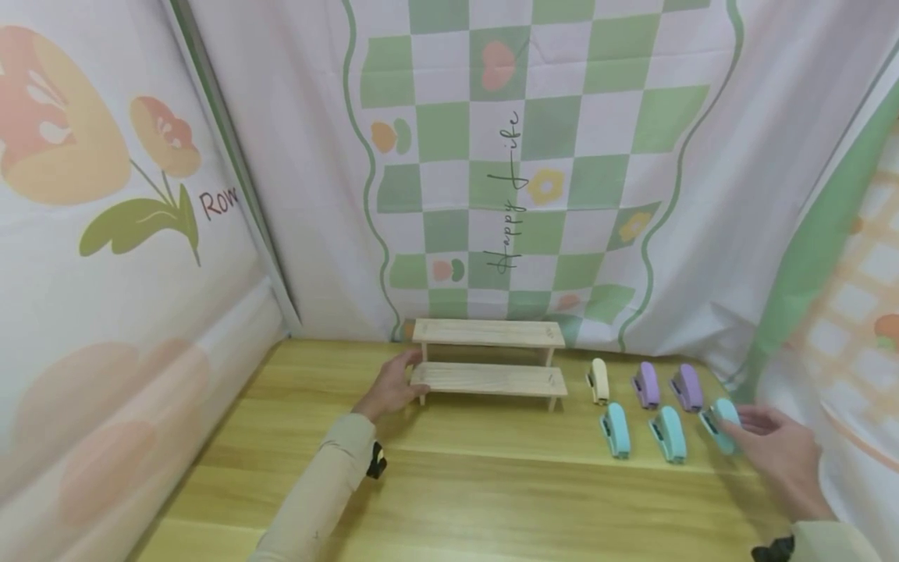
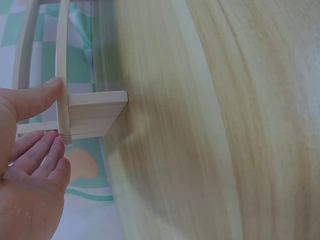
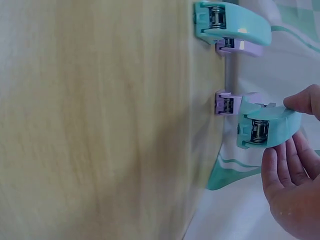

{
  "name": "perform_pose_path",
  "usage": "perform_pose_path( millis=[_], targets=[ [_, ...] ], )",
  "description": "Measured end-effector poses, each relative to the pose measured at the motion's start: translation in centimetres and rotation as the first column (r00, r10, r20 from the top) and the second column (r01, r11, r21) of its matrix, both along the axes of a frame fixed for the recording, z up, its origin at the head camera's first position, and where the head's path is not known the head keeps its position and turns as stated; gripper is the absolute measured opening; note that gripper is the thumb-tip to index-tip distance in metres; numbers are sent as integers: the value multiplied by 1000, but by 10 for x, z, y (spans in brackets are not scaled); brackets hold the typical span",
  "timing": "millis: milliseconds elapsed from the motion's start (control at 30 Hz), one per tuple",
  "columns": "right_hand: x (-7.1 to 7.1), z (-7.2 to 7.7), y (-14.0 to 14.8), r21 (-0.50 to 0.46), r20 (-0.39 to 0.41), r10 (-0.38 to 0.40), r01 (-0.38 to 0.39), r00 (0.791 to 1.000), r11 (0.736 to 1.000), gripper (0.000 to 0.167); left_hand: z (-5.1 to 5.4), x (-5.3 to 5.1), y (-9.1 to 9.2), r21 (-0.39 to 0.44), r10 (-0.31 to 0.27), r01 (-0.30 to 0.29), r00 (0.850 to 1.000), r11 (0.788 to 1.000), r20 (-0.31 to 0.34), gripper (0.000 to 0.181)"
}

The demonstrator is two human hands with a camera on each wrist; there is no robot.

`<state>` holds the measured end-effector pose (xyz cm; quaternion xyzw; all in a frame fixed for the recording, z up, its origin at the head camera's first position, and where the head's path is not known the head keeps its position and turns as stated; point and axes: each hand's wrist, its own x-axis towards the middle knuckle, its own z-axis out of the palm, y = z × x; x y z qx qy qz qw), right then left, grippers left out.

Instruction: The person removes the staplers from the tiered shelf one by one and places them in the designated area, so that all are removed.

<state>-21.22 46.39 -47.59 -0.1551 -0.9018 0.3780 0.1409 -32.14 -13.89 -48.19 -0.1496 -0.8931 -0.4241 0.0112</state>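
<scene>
In the head view a two-tier wooden display shelf stands at the back of the table. My left hand grips its left end, thumb at the lower board and fingers by the board's end. At the far right my right hand pinches a teal stapler between thumb and fingers; in the right wrist view this stapler appears raised off the table. Beside it, two other teal staplers form a front row. Behind them stand two purple staplers and one cream stapler.
The wood-grain table carries all these things. A checked cloth hangs right behind the shelf. Printed curtains close in the left side and the right side, the right one near my right hand.
</scene>
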Motion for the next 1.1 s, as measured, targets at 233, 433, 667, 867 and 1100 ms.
perform_pose_path(
  millis=[233,433,667,867,1100],
  targets=[
    [-1,-10,2,38,8,18,-19,1000,999,69,1,1,0,7,-3,3,1000,1000,-10,70],
    [-4,-15,4,51,80,-16,12,997,999,74,2,1,1,22,0,0,1000,1000,15,72],
    [-4,-20,7,13,120,-17,15,993,1000,81,2,2,2,22,-3,3,1000,1000,20,73],
    [-1,-21,10,35,126,-21,17,992,999,81,2,3,5,23,-1,0,1000,1000,25,72],
    [2,-20,12,92,87,7,-15,996,996,79,5,4,6,21,-15,15,1000,1000,18,71]
  ],
)
